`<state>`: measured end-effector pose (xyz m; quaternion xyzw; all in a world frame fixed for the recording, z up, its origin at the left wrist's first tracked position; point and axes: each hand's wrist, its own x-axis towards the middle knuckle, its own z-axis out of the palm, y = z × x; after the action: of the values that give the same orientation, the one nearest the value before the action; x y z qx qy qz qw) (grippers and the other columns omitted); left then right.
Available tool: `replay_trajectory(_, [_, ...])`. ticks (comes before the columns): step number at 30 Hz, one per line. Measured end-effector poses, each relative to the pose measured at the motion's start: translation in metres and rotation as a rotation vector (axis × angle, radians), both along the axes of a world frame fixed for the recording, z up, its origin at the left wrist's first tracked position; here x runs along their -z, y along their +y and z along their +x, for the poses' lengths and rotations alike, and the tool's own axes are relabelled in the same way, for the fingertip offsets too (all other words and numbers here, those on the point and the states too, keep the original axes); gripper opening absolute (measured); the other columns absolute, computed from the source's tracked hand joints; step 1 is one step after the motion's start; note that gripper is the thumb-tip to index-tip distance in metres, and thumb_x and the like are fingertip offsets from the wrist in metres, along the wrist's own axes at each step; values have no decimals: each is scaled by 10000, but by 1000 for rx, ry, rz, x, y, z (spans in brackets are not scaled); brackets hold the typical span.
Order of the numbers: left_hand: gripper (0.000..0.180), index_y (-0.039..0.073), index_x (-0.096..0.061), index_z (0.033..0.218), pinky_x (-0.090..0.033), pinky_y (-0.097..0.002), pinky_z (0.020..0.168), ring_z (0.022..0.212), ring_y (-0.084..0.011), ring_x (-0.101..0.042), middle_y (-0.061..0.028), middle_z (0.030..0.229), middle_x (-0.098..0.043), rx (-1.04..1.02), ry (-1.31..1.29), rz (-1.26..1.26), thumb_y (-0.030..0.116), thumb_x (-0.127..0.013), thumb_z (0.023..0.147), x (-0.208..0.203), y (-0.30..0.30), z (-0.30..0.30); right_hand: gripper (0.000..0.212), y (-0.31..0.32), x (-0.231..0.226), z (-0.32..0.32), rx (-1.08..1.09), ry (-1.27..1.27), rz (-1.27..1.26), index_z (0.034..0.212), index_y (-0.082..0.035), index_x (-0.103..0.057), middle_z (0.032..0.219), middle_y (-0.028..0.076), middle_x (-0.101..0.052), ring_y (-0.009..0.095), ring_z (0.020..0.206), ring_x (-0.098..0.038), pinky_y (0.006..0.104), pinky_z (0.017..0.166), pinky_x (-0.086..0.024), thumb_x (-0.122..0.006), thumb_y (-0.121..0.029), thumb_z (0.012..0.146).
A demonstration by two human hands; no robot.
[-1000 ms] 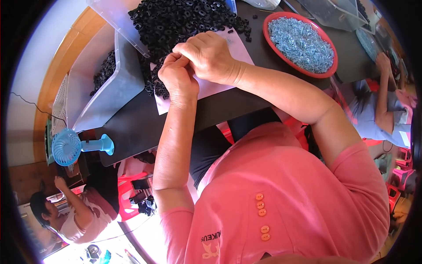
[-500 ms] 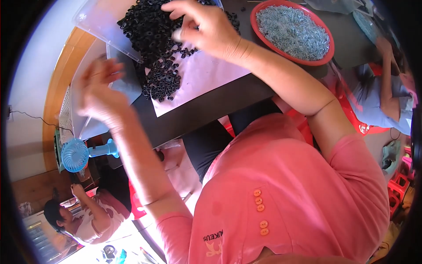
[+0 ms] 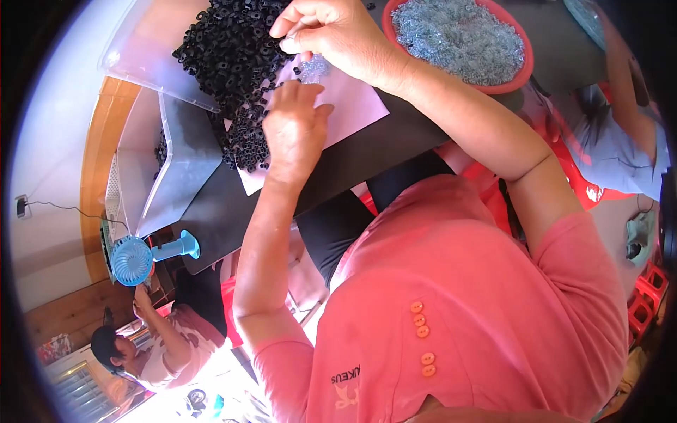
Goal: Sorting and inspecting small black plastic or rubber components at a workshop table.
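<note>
My right hand point(image 3: 345, 35) is above the far side of a pale pink sheet point(image 3: 360, 106). Its thumb and forefinger press together; whatever is in the pinch is too small to make out. Closer to me, my left hand point(image 3: 293, 134) hovers over the sheet beside the loose black parts, fingers bent slightly and thumb apart, with nothing visible in it. A heap of small black plastic parts point(image 3: 229, 49) spills onto the sheet, with a looser scatter point(image 3: 245, 144) at its near end. Between my hands lies a little cluster of clear small pieces point(image 3: 314, 68).
A red basin point(image 3: 518, 83) full of clear bluish pieces stands at the far right. Translucent bins point(image 3: 159, 81) flank the heap. At the dark table's left edge is a blue fan point(image 3: 132, 261). Other people sit at left point(image 3: 173, 342) and right point(image 3: 613, 148); red stools point(image 3: 645, 296) stand far right.
My left hand has swung right, from beside the bin to over the sheet. My right thumb and forefinger have closed together. The clear cluster now shows on the sheet.
</note>
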<state>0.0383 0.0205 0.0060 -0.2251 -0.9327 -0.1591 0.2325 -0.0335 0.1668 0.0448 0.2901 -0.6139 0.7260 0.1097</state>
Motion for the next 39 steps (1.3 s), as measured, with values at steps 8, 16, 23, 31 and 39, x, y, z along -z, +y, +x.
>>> replay_trajectory(8, [132,-61,-648,861,-410,-224,534,594,-116,-539,-69,715,-618,-53,-556,1035,66,-632,893,-23,-15,-19,121,1,22,-13,-17,88,242,851,-6,-712,782,93,-700,147,687,-652,289,648,-512,-673,-56,747])
replay_trajectory(16, [198,-55,-560,965,-390,-286,569,685,-197,-544,-121,819,-593,308,-918,1590,142,-545,962,-21,-32,-36,98,-5,10,0,-230,-9,119,869,15,-682,733,59,-665,98,620,-604,244,577,-488,-656,-62,815])
replay_trajectory(23, [110,-23,-687,835,-401,-217,531,581,-94,-539,-45,721,-648,-263,-417,807,75,-732,815,-26,-44,-31,44,-6,18,-12,-141,-91,12,800,17,-627,718,56,-636,114,631,-603,252,566,-465,-647,-22,804])
replay_trajectory(31, [195,86,-686,889,-490,-405,718,867,-287,-597,-85,837,-593,-170,-95,-26,169,-737,720,11,-45,-37,39,3,8,-6,-147,-185,39,785,6,-627,703,41,-616,99,580,-574,237,524,-451,-637,-26,806])
replay_trajectory(39, [111,65,-643,812,-499,-400,677,760,-295,-610,-86,807,-591,-142,-116,94,87,-702,719,12,-59,-33,38,4,6,-5,-176,-220,22,787,7,-622,708,45,-614,98,595,-566,238,531,-451,-632,-22,810])
